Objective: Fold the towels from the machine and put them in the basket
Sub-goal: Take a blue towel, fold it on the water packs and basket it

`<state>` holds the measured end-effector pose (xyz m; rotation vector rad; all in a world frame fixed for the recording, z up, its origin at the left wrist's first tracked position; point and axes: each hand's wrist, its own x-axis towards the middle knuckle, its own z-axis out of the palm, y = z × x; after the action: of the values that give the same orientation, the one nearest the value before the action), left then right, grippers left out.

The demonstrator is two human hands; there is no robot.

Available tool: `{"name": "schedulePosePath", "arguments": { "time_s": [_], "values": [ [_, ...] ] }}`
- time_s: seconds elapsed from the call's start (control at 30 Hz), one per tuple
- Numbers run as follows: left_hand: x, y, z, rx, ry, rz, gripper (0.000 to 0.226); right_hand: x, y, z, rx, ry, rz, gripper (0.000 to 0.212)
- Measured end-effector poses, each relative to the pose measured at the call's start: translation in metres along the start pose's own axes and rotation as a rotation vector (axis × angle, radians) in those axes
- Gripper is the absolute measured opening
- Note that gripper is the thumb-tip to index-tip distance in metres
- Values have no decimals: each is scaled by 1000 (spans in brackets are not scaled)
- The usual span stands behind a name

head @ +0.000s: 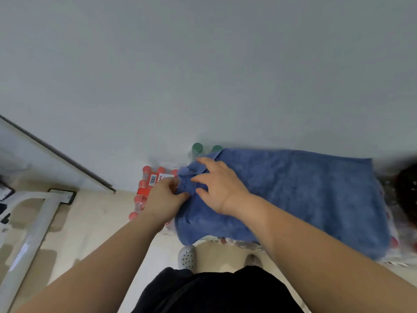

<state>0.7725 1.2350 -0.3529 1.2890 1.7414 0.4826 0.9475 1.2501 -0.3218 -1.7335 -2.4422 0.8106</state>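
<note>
Far left: white metal frame (33,224) on pale floor (94,222), beside a slanted white panel (45,154). Centre-left: shrink-wrapped pack of red-capped bottles (150,181), barcode sticker showing; red lettering on the label too blurred to read. Left hand (163,199) pinches the towel's left edge, thumb on the cloth. Right hand (217,184), fingers spread, presses flat on the bunched corner. Two green caps (197,148) by the wall. Blue towel (293,199) lies spread over a patterned surface (397,251), right of the bottles. White clogs (187,257) below.
</note>
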Motion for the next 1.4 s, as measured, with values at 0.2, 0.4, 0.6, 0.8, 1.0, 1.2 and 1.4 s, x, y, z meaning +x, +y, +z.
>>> {"name": "schedulePosePath", "arguments": {
  "time_s": [0.2,0.4,0.6,0.8,1.0,1.2,1.4],
  "values": [
    [11,2,-9,-374,-144,-54,7,17,-8,-8,324,156,114,37],
    [33,14,-16,-341,-194,-28,34,24,2,-22,608,350,245,17],
    [40,40,-15,-255,-247,103,23,28,2,-28,659,397,257,21],
    [38,38,-18,-342,-239,59,23,31,2,-29,698,353,266,35],
    [34,23,-28,-342,-216,-52,25,38,4,-27,930,516,399,15],
    [23,-8,-46,-269,-452,-45,27,56,0,-15,993,624,580,40],
    [18,-26,-56,-216,-453,-20,26,81,-23,0,789,616,681,32]
  ]
}}
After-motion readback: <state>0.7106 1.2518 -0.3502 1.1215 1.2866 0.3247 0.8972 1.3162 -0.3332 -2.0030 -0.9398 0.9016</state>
